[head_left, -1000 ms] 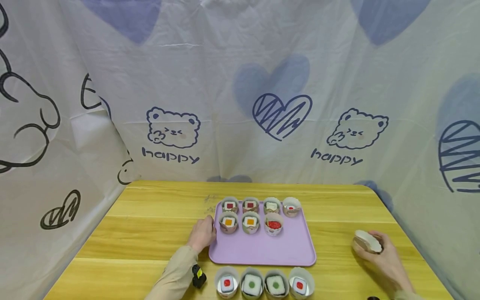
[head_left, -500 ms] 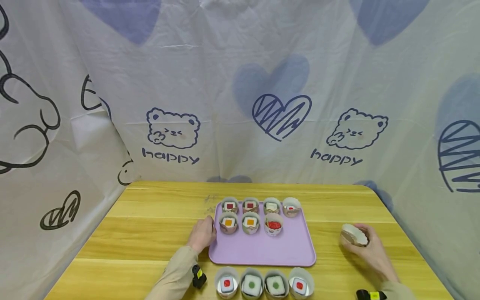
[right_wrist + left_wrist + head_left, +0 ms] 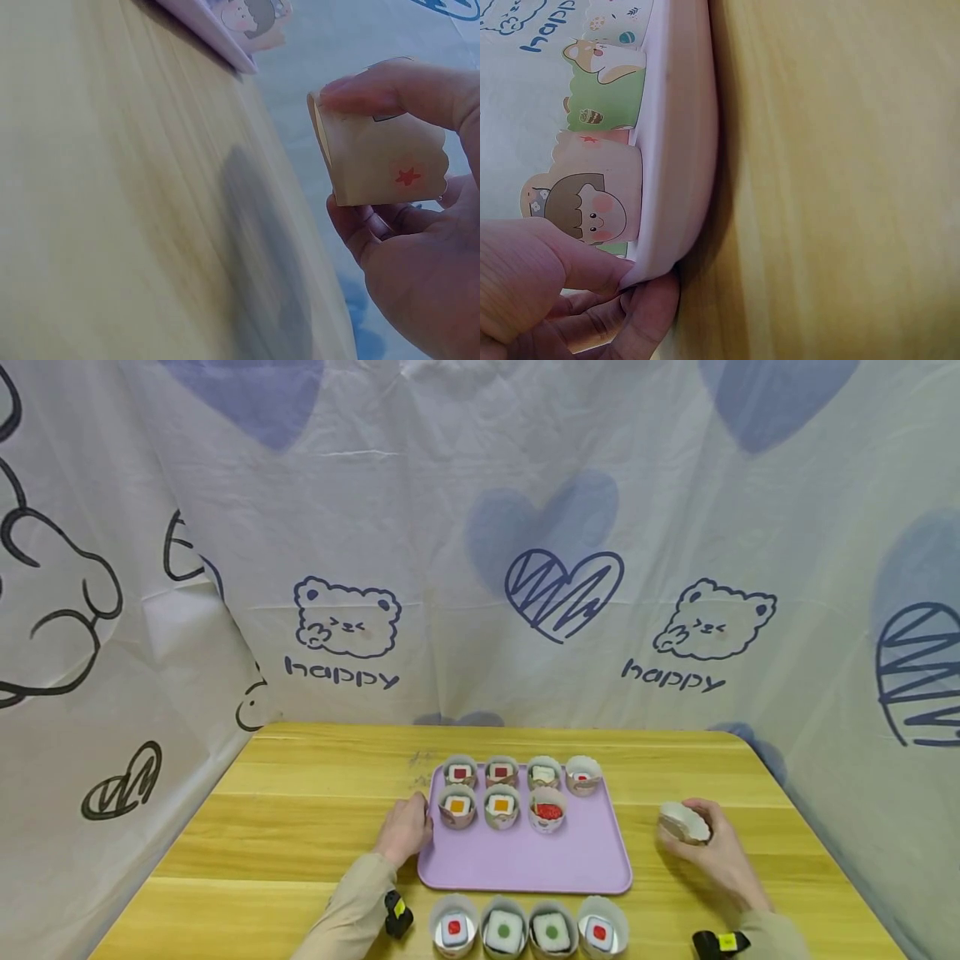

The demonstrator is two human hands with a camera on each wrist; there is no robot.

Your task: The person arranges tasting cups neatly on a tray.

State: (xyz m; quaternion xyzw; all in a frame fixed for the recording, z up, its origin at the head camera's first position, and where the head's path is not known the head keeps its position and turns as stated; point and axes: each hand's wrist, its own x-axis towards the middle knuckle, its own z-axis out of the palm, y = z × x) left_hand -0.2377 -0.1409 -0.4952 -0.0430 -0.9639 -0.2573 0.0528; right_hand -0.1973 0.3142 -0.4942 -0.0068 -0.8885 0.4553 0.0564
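Note:
My left hand (image 3: 405,831) pinches the left rim of a lilac tray (image 3: 525,864); in the left wrist view the thumb lies on top of the rim (image 3: 660,225), with fingers underneath. Paper cake cups stand in two rows on the tray's far half, holding small square cakes, one with a red topping (image 3: 548,811). Right of the tray, my right hand (image 3: 723,860) holds a scallop-edged paper cup (image 3: 684,823) above the table, tilted. In the right wrist view, thumb and fingers squeeze the cup (image 3: 390,161), printed with a red star. Its contents cannot be made out.
Several more filled paper cups (image 3: 504,931) stand in a row along the tray's near side. The wooden table (image 3: 300,827) meets a printed cloth (image 3: 450,610) at its back. Black straps (image 3: 397,913) sit at both wrists.
My right hand has moved left and slightly away from me, carrying the paper cup closer to the tray. The left hand and the tray have stayed in place.

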